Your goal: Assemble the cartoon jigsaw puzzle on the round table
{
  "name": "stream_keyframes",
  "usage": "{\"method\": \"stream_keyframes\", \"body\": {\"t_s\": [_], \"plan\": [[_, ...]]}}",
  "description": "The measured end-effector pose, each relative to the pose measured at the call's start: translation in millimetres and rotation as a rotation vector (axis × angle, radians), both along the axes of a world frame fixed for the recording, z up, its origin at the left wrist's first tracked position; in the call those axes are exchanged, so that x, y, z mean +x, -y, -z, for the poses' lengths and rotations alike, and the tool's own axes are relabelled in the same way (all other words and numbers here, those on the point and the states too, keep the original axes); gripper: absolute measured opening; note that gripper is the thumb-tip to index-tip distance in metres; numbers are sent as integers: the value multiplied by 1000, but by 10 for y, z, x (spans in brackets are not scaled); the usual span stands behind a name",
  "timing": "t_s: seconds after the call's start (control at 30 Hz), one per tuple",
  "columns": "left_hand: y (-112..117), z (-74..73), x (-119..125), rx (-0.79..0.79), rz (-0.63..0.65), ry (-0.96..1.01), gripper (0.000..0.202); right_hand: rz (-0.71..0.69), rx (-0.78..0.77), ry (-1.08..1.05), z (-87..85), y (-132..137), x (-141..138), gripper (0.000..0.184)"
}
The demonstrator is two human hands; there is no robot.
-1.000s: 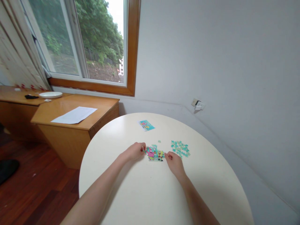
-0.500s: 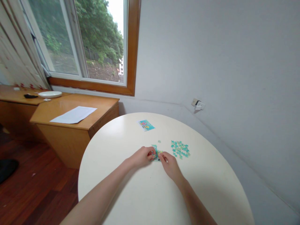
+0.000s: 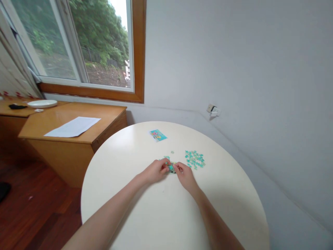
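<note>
Between my hands, a small cluster of joined jigsaw pieces (image 3: 171, 168) in teal, yellow and dark colours lies on the white round table (image 3: 156, 215). My left hand (image 3: 156, 171) has curled fingers, with thumb and forefinger closed on the cluster's left side. From the right, my right hand (image 3: 184, 173) pinches a jigsaw piece at the cluster's edge; the fingertips hide most of it. Both hands partly cover the cluster. A loose jigsaw piece (image 3: 172, 152) lies just beyond them. To the right, several loose teal and pale green pieces form a spread pile (image 3: 195, 159).
A colourful picture card (image 3: 158, 135) lies toward the table's far side. At left stands a wooden desk (image 3: 109, 114) with a white paper sheet (image 3: 73, 127) and a white plate (image 3: 42, 103). A wall (image 3: 229, 52) with a socket (image 3: 213, 110) runs behind and right.
The view has shifted slightly, so the table and its contents sit further left and higher. My hands stay at the cluster, with the right fingers drawn closer to the left ones.
</note>
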State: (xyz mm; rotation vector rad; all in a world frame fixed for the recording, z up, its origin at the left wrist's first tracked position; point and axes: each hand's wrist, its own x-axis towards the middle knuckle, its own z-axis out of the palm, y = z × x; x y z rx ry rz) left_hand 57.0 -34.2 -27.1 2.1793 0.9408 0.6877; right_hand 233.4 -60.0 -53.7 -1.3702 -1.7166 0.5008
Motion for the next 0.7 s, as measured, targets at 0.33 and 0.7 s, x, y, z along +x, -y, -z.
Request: {"method": "stream_keyframes", "body": {"t_s": [0.33, 0.7], "plan": [[-87, 88, -52, 252, -102, -235, 28, 154, -77, 64, 154, -129, 330, 37], [-68, 120, -75, 168, -67, -357, 39, 18, -146, 243, 74, -103, 348, 30]]}}
